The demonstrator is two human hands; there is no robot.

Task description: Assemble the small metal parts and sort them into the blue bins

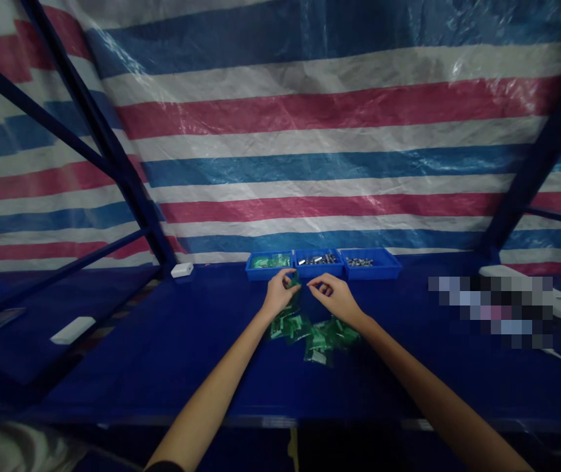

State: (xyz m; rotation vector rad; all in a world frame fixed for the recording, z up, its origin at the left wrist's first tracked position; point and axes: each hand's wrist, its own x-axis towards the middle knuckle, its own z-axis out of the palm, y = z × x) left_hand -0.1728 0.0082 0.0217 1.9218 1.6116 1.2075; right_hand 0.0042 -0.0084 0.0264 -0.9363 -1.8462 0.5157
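My left hand (278,296) is closed on a small green plastic bag (294,282), held upright between thumb and fingers. Just to its right, my right hand (335,299) has its thumb and fingertips pinched together. Whatever sits in that pinch is too small to make out. Below both hands, several filled green bags (317,335) lie loosely on the blue table (201,354). Beyond the hands stand three blue trays in a row. The left tray (255,275) holds green bags, the middle tray (319,269) small metal parts, and the right tray (383,270) more small metal pieces.
A white box (182,269) stands at the table's back left, and another white block (72,330) lies farther left. At the right is a white device (521,282) with a cable, beside a blurred-out patch. Blue metal posts (132,190) and a striped tarp (319,111) enclose the table.
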